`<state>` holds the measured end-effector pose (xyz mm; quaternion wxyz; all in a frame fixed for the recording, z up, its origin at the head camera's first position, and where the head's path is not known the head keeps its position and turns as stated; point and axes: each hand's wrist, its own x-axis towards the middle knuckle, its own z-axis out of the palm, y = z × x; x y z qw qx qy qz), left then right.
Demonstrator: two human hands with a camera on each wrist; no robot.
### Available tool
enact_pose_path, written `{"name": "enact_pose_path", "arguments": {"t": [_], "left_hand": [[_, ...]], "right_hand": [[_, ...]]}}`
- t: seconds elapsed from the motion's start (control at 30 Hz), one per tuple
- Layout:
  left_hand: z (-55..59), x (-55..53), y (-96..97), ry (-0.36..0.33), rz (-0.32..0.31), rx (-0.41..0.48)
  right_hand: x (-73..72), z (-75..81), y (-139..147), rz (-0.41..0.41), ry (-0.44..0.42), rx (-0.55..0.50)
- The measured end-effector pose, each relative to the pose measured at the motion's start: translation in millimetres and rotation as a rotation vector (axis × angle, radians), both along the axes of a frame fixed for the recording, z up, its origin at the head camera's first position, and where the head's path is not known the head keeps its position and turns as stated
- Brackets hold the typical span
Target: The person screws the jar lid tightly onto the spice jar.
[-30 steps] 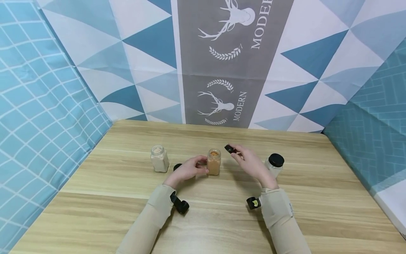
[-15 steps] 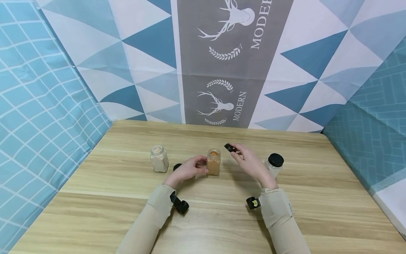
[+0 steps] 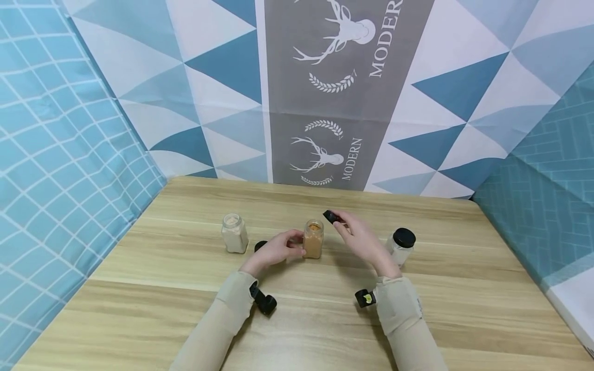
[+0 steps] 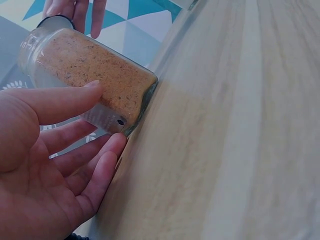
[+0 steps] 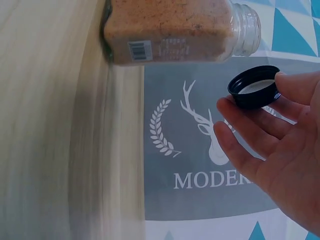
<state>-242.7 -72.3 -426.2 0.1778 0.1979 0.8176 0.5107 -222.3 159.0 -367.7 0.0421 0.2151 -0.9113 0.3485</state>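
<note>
A square glass jar of orange-brown seasoning (image 3: 313,243) stands upright on the table without its lid. My left hand (image 3: 276,248) holds its lower part from the left, thumb on the near side and fingers round behind, as the left wrist view shows on the jar (image 4: 95,65). To the right of the jar's mouth, my right hand (image 3: 364,241) pinches a black lid (image 3: 331,216) between thumb and fingers. In the right wrist view the lid (image 5: 255,90) is tilted, its pale inside showing, a small gap away from the jar's threaded neck (image 5: 246,31).
On the left stands an open jar of whitish powder (image 3: 234,236). Another black lid (image 3: 260,245) lies beside it, partly hidden by my left hand. A jar with a black cap (image 3: 404,237) stands right of my right forearm. Patterned cloth (image 3: 232,134) hangs behind the wooden table (image 3: 315,330).
My right hand has shifted slightly left, bringing the black lid closer to the jar's mouth. My left hand keeps its hold on the jar. The head view has tipped slightly.
</note>
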Motion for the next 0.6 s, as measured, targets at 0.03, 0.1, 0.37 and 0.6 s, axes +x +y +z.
{"name": "enact_pose_path", "arguments": {"t": [0.03,0.1,0.37,0.6], "left_hand": [[0.3,0.1,0.1,-0.001,0.000,0.001],[0.9,0.4,0.2,-0.003,-0.001,0.000],[0.4,0.3,-0.6,-0.011,0.005,0.006],[-0.7,-0.6,-0.5,-0.008,-0.002,0.018]], "right_hand": [[-0.1,1.0,-1.3,-0.002,-0.010,-0.004],[-0.5,2.7,-3.8,0.000,-0.015,-0.002],[-2.2,6.3,-14.0,0.011,-0.015,-0.028],[-3.2,7.3,-20.9,0.041,-0.017,-0.062]]}}
